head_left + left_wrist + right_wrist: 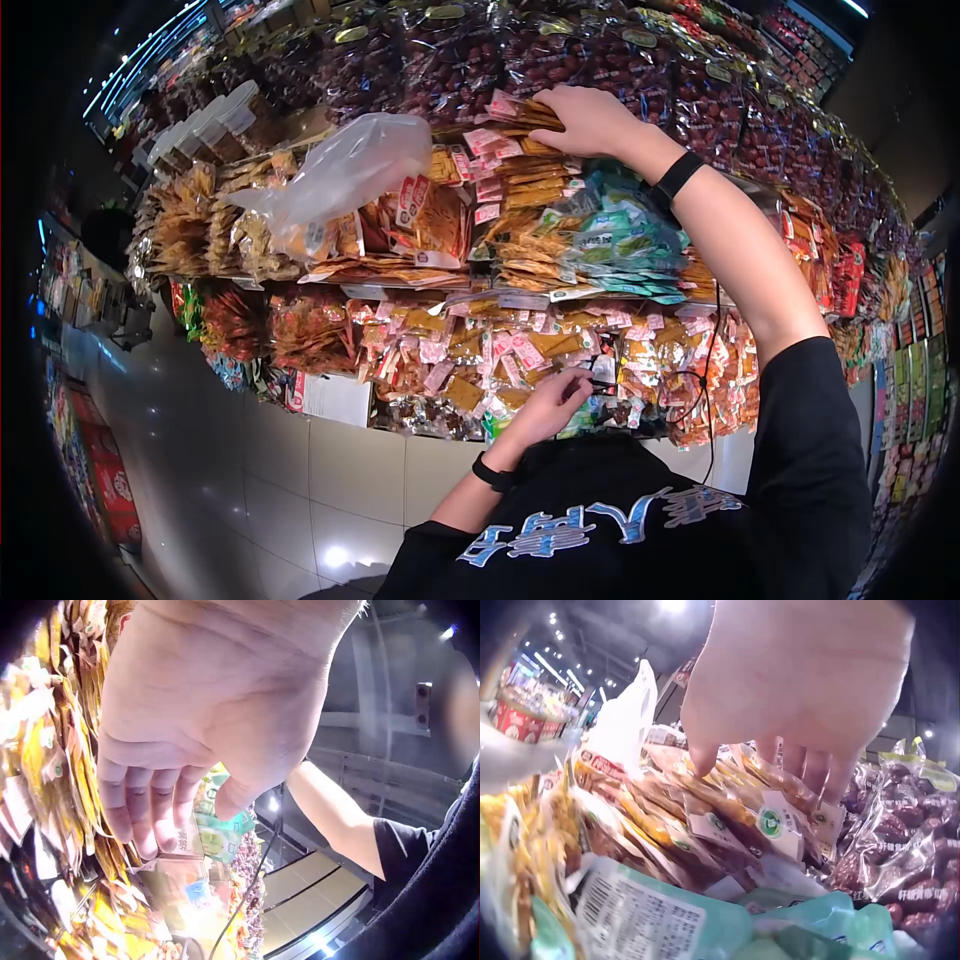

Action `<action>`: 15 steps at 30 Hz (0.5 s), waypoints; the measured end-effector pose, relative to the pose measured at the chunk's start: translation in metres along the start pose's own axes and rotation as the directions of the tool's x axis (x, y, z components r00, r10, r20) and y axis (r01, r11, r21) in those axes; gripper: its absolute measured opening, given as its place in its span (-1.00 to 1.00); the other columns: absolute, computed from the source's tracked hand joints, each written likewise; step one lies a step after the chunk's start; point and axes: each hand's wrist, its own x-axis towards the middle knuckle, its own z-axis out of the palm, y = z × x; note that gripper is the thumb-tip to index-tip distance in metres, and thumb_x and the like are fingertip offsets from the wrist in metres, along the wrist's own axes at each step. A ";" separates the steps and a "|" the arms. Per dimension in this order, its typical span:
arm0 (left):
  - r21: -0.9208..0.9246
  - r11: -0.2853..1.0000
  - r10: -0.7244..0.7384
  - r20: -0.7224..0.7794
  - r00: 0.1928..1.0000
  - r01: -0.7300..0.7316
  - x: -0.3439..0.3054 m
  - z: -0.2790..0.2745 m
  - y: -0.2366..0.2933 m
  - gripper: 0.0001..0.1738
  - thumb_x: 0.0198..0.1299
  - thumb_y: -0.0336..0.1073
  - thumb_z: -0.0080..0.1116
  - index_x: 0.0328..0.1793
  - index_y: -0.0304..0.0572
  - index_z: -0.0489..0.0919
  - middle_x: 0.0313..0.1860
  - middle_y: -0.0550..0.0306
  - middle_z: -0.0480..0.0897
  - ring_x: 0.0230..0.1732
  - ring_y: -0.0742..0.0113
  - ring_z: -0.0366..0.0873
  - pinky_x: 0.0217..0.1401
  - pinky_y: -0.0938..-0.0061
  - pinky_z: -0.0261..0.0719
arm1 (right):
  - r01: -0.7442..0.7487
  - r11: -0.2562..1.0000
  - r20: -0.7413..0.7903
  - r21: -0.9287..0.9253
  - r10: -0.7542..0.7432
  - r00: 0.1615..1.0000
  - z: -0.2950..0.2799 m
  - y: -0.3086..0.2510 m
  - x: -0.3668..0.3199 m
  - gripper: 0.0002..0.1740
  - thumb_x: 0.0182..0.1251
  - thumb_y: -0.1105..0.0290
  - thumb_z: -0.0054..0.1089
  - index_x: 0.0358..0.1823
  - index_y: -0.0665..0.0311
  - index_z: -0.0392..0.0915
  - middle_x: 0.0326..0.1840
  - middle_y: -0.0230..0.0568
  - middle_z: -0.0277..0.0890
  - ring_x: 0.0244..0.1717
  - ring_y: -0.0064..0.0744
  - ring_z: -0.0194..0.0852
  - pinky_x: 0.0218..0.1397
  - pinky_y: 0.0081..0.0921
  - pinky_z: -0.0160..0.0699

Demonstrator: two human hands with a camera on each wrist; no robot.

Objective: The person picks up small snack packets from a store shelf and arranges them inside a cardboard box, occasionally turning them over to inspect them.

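Teal pkts (622, 235), blk tee (640, 510) w/ blue-white lettering (590, 528).

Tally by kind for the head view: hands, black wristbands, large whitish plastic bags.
Hands: 2 (left hand, right hand)
Black wristbands: 2 (left wristband, right wristband)
Large whitish plastic bag: 1
Total: 5

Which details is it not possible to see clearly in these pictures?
Right hand: some fingertips, right wrist view, behind clear orange-filled snack packets.
Cloudy white plastic bag: any contents, head view, hidden by its film.
White barcode label: fine print, right wrist view, too small.
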 end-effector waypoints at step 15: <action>0.009 1.000 -0.006 -0.067 0.998 0.006 -0.011 0.004 0.005 -0.66 0.47 -0.26 0.14 0.24 -0.30 0.49 -0.02 0.15 0.66 0.02 0.46 0.59 0.17 0.47 0.55 | -0.079 0.997 -0.174 0.024 0.082 0.981 0.011 -0.002 0.017 -0.47 0.07 0.19 0.38 0.01 0.32 0.48 -0.26 0.15 0.67 -0.18 0.16 0.69 -0.10 -0.03 0.69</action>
